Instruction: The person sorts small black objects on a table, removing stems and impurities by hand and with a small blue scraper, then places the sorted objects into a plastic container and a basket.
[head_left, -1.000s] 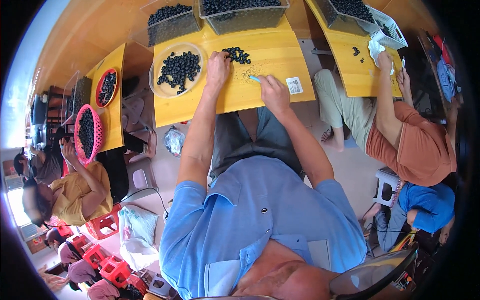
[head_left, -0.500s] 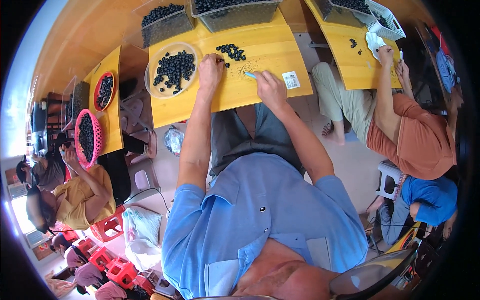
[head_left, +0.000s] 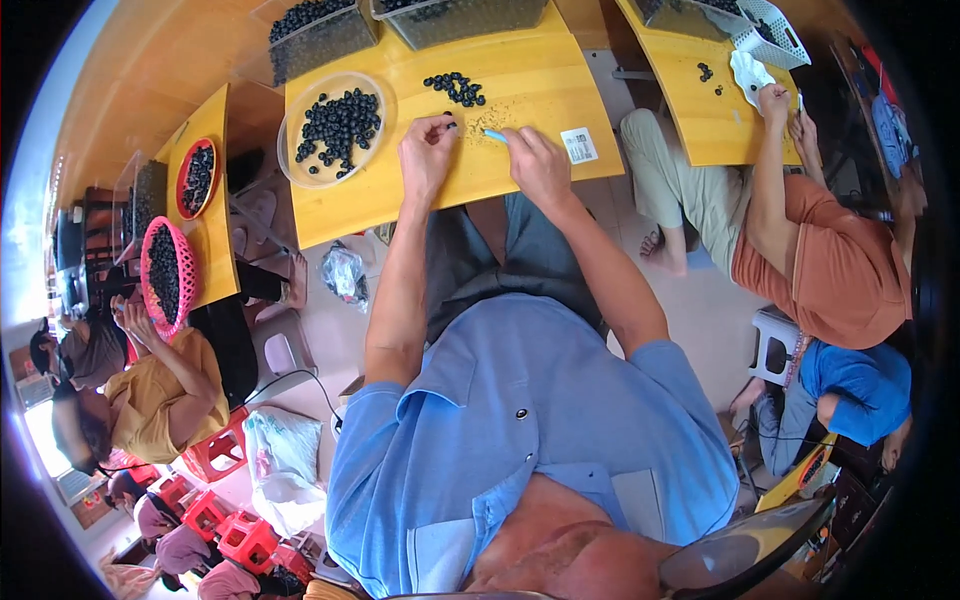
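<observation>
My left hand (head_left: 425, 155) is closed, pinching a small dark round piece (head_left: 451, 125) between thumb and fingertips just above the yellow table (head_left: 400, 210). My right hand (head_left: 540, 165) is closed round a slim light-blue tool (head_left: 494, 135); its tip is too small to make out. Pale brown crumbs (head_left: 487, 118) lie scattered between the hands. Beyond them is a loose pile of dark round pieces (head_left: 456, 90). A wide round translucent tray (head_left: 293, 110) to the left of my left hand holds many more of them.
Clear plastic bins (head_left: 455, 28) of dark pieces stand at the table's far edge. A white printed label (head_left: 578, 146) lies right of my right hand. People work at neighbouring tables; a pink basket (head_left: 186, 270) stands at the left. A plastic bag (head_left: 344, 275) sits on the floor.
My left hand has turned and drawn back slightly toward me, with a dark piece at its fingertips. My right hand has shifted slightly left with the blue tool. The whole view has shifted a little.
</observation>
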